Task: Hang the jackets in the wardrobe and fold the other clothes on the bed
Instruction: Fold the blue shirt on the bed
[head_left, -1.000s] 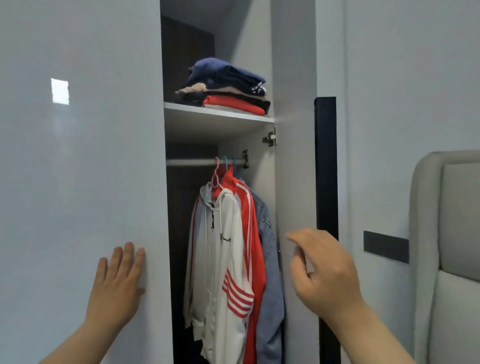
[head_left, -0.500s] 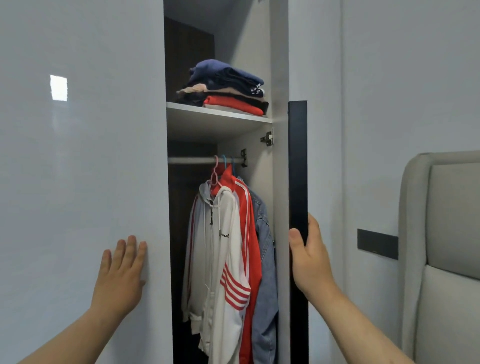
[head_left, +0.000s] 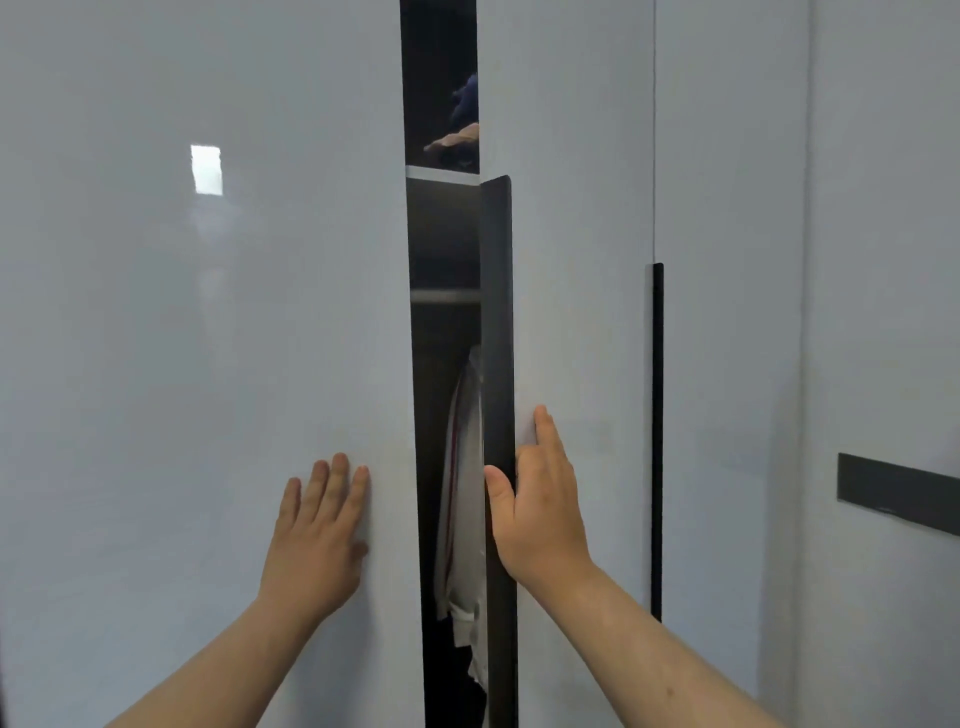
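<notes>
One view, worn on the head, wide-angle. It faces forward, tilted slightly down, square to the wardrobe at close range. The left door and right door fill the frame, with the gap central. The left hand and right hand enter from the bottom edge.

Left hand flat on left door, fingers straight. Right hand holds dark handle strip at right door edge, thumb in front, fingers behind. Narrow gap between doors: white jacket hanging below rail, folded clothes on shelf above.
</notes>
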